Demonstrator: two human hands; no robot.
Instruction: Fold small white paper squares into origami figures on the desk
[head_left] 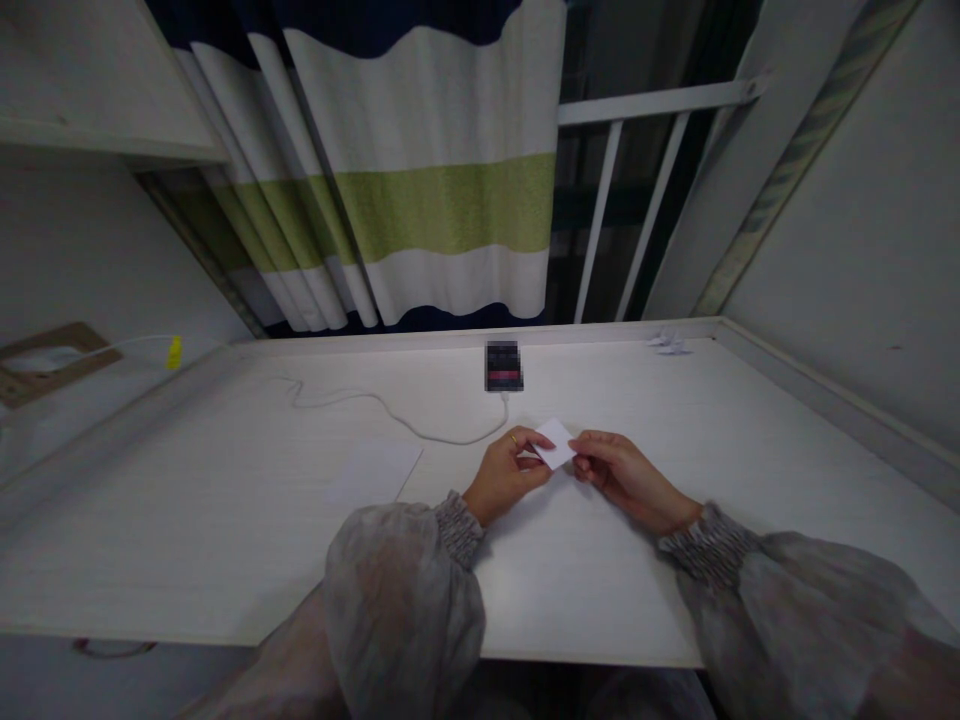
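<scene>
A small white piece of paper (555,443), turned cornerwise, is held just above the desk between both hands. My left hand (508,472), with a ring on one finger, pinches its left side between thumb and fingers. At the right corner, the thumb and fingertips of my right hand (619,474) close on the same paper. Whether it is folded in layers I cannot tell. Left of my left hand lies a flat white sheet (375,472) on the desk, partly hidden by my sleeve.
A phone-like device (503,366), its screen blurred, lies at the back with a white cable (420,432) running left. Several folded paper pieces (669,343) sit at the back right. A striped curtain (442,200) hangs behind the white desk (187,520); walls stand at both sides.
</scene>
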